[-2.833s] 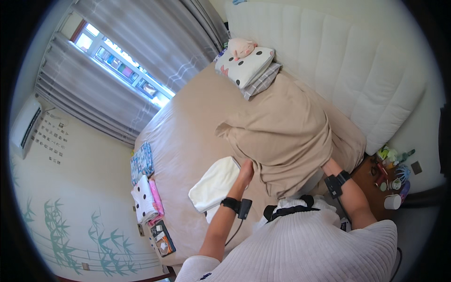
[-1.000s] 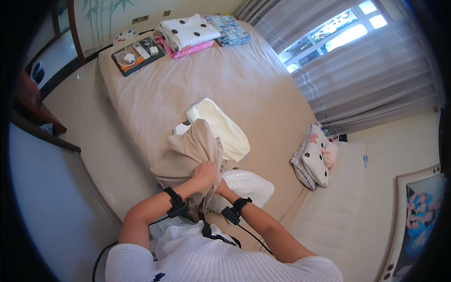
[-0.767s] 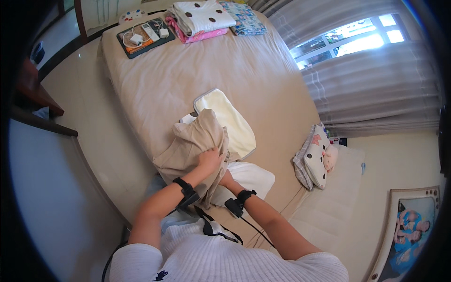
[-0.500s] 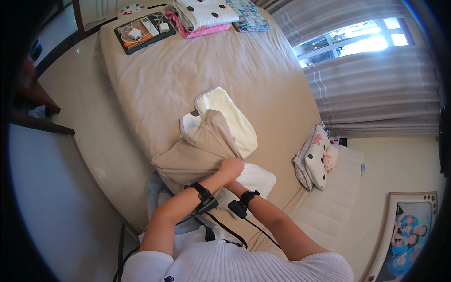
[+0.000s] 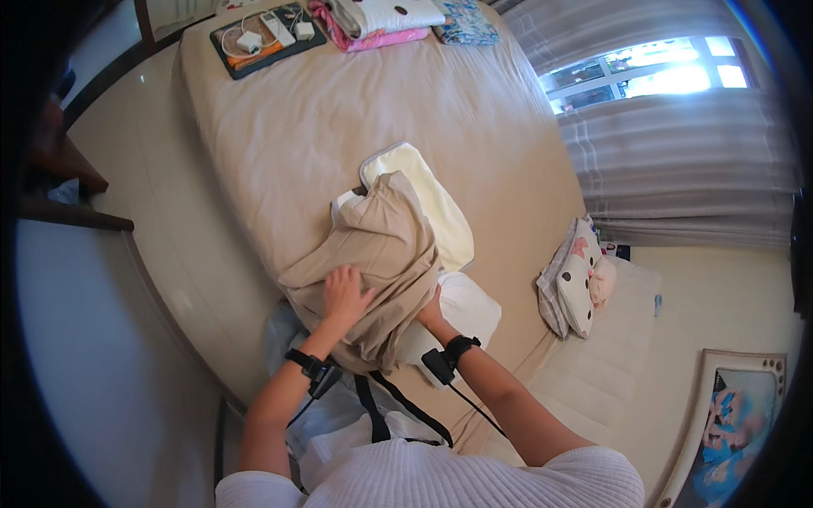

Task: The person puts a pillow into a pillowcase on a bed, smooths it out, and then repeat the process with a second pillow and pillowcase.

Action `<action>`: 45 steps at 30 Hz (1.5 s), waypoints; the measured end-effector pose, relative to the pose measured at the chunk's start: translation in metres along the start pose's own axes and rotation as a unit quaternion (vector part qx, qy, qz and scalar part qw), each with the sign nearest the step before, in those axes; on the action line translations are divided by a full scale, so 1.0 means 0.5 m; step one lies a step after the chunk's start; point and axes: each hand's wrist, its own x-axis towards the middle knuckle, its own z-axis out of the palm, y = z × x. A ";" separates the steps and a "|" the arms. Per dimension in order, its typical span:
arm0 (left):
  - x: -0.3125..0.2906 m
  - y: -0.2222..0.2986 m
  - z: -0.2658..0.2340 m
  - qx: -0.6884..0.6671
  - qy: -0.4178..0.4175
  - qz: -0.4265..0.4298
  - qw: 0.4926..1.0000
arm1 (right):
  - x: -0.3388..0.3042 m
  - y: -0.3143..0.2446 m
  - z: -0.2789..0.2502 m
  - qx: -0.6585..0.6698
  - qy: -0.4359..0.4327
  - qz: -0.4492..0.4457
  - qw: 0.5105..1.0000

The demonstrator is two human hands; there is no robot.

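Note:
A bunched tan cloth (image 5: 385,233) lies at the near edge of the bed, in front of me. My left hand (image 5: 345,296) rests on its near left part, fingers spread. At the cloth's right edge is my right hand (image 5: 432,313), closed on the fabric, with its fingers partly hidden by the folds. A pale yellow pad with grey edging (image 5: 440,212) sticks out from under the cloth on the far right side. Beside my right hand lies a soft white piece (image 5: 474,313), partly covered.
The bed (image 5: 322,127) carries a dark tray (image 5: 296,51) with chargers and a remote at the far left. Folded bedding (image 5: 381,21) and a blue patterned cloth (image 5: 466,23) sit beside it. Cushions (image 5: 576,279) stand at the right. A grey-white panel (image 5: 110,339) rises at the left.
My hands, close together before, are now apart. The left has moved left and opened over the tan cloth, while the right stays at its right edge. The cloth is bunched more toward me.

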 end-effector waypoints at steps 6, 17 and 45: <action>-0.115 -0.151 0.082 0.019 -0.252 -0.141 0.957 | -0.045 -0.070 -0.024 0.083 0.095 0.005 0.992; -0.187 -0.150 0.252 -0.435 -0.338 -0.339 0.763 | -0.057 -0.085 0.014 0.516 -0.150 0.146 0.830; -0.252 0.151 0.141 -0.265 -0.212 0.097 0.935 | -0.059 -0.031 -0.040 0.312 0.069 -0.135 0.938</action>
